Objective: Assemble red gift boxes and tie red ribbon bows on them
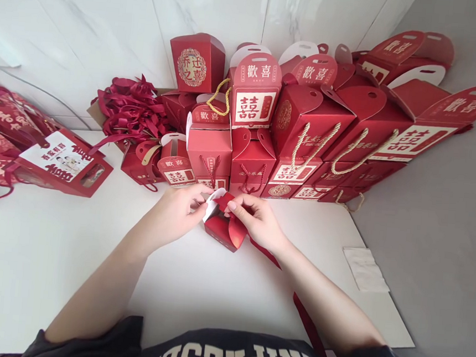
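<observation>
A small red gift box point(221, 231) sits on the white table in front of me, its top flaps partly raised. My left hand point(185, 210) is closed, with fingers and thumb at the box's white-lined flap point(212, 205). Between the thumb and fingers of my right hand point(255, 216) is the end of a dark red ribbon point(224, 201), held just above the box and beside that flap. The ribbon's tail point(265, 253) passes beneath my right forearm and shows again at the lower right, running towards my shirt.
Stacked red gift boxes point(257, 97), several with rope handles, line the wall behind. A heap of dark red ribbons point(136, 105) lies in a carton to their left. More red bags and boxes point(67, 161) stand at far left. A folded white tissue point(365, 269) lies by the right edge.
</observation>
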`<state>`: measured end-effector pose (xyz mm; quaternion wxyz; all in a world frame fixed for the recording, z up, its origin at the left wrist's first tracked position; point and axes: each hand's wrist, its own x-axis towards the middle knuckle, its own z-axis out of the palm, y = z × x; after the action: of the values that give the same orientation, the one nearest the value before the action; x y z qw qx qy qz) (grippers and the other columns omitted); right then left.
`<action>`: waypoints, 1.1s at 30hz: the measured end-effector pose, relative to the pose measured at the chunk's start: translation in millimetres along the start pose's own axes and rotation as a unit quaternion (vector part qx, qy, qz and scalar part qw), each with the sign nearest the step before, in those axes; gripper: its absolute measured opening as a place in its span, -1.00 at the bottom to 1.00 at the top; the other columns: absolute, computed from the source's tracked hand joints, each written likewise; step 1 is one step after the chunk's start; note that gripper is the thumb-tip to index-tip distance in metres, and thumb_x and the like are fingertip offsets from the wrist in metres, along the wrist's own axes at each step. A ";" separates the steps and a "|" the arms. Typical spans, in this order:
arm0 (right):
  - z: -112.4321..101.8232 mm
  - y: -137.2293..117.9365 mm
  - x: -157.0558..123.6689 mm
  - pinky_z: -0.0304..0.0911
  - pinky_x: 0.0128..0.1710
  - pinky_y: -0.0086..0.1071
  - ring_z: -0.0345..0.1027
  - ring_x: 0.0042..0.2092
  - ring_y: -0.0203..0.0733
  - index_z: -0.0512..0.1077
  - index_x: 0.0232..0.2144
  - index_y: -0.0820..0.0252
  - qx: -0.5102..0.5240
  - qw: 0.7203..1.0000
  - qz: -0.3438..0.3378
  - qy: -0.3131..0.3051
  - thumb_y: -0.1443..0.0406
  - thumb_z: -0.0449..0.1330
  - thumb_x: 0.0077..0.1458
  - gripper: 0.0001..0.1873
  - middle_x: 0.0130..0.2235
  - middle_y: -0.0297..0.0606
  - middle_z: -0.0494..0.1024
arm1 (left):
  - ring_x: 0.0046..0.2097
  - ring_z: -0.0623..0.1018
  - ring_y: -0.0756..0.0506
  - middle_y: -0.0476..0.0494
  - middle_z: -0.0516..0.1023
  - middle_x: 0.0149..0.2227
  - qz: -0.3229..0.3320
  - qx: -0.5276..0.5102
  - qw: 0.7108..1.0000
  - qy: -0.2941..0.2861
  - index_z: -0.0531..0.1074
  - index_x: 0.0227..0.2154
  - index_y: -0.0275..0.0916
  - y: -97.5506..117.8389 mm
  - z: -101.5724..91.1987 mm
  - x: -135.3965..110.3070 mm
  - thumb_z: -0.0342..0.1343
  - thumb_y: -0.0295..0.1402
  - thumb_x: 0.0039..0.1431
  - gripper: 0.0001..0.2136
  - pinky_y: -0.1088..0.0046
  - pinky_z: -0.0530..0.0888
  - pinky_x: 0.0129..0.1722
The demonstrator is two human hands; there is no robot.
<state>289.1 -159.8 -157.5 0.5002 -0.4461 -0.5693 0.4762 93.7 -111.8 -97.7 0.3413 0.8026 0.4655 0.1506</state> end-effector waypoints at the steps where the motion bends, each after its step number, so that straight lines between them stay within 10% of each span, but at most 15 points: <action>1: 0.1 0.2 0.0 0.28 -0.20 -0.40 0.41 -0.29 -0.26 0.45 -0.43 0.19 0.006 1.000 -0.001 0.000 0.10 0.13 0.23 -0.68 -0.35 -0.29 0.55 | -0.13 0.61 -0.13 -0.09 0.61 -0.14 0.000 0.000 1.000 0.000 0.45 -0.01 -0.13 -0.5 -0.5 0.1 0.08 -0.20 0.22 -0.69 0.38 0.53 -0.12; 23: 0.7 1.3 1.8 0.30 -0.11 -0.35 0.46 -0.21 -0.19 0.53 -0.32 0.17 -0.088 0.995 -0.004 -0.050 0.14 0.09 0.26 -0.70 -0.27 -0.28 0.61 | -0.24 0.59 -0.10 -0.04 0.61 -0.28 0.002 -0.023 1.000 0.002 0.50 -0.33 -0.18 -6.4 6.1 16.3 0.02 -0.11 0.23 -0.72 0.41 0.50 -0.19; 33: -7.5 3.0 -1.5 0.27 -0.23 -0.37 0.40 -0.29 -0.22 0.51 -0.37 0.19 -0.090 0.994 0.015 -0.061 0.09 0.09 0.24 -0.66 -0.33 -0.29 0.56 | -0.27 0.59 -0.15 -0.04 0.61 -0.35 -0.083 0.056 0.987 0.123 0.48 -0.33 -0.16 -15.6 -46.4 -2.7 0.06 -0.13 0.18 -0.78 0.33 0.49 -0.22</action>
<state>296.8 -160.1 -160.3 0.4150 -0.4675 -0.6330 0.4566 56.3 -89.9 -74.8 0.2471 0.7544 0.5765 0.1935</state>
